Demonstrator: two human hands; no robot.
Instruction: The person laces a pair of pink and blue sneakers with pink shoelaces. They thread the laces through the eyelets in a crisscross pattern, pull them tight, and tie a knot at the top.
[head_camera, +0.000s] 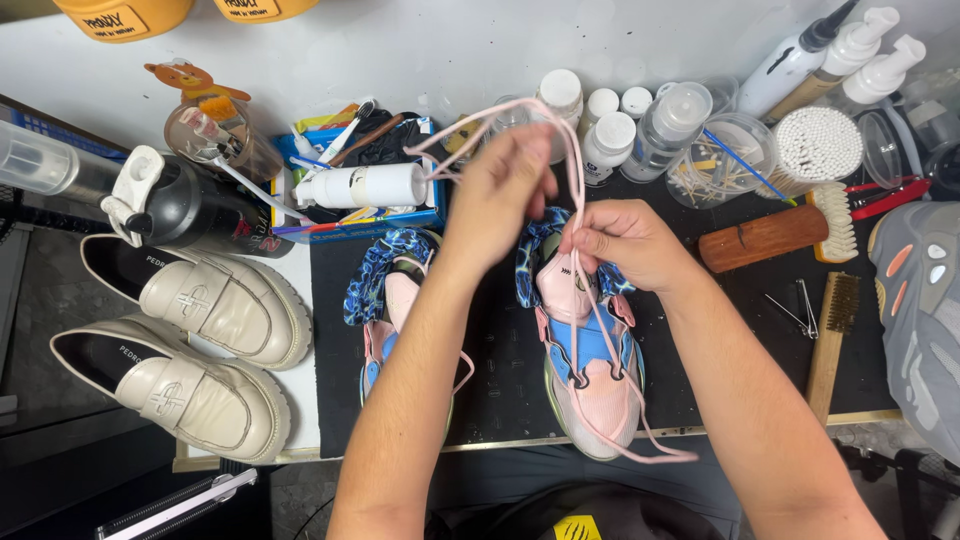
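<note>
On the black mat (500, 370), our left hand (500, 190) and right hand (625, 240) pinch the pink lace (580, 150) above the sneaker (590, 350); a hard tug could topple nearby bottles (610, 140).

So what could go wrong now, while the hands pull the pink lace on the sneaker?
1. The lace loops up close to the bottles behind the left hand; a wide pull might knock one over.
2. The right hand only pinches the lace at the tongue of the sneaker, so the shoe could slide on the mat.
3. The loose end hangs past the table edge and may snag.
</note>
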